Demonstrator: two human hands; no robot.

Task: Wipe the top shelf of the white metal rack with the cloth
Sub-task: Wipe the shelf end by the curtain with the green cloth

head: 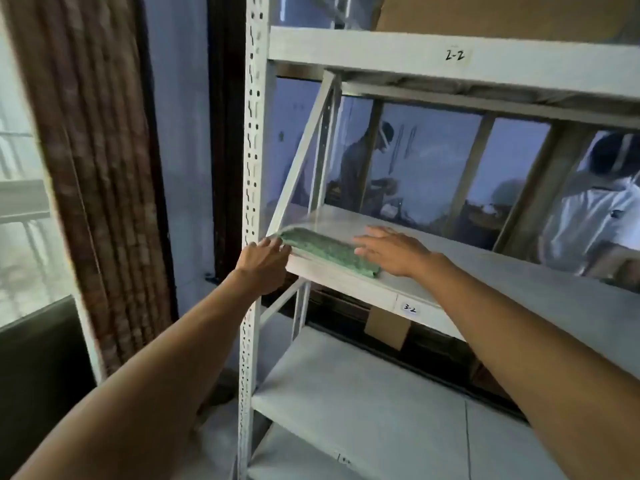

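A folded green cloth (323,249) lies flat at the left end of a shelf labelled 3-2 (485,271) of the white metal rack (254,168). My left hand (265,263) rests at the shelf's front left corner, its fingertips touching the cloth's left end. My right hand (391,251) hovers flat, fingers spread, over the cloth's right end; whether it touches is unclear. Above is a shelf labelled 2-2 (450,60), whose top surface I cannot see.
A brown cardboard sheet (502,15) stands on the upper shelf. Lower white shelves (363,400) sit below. A brown curtain (93,168) hangs at the left by a window. Behind the rack, a glass pane shows two people (595,216) at work.
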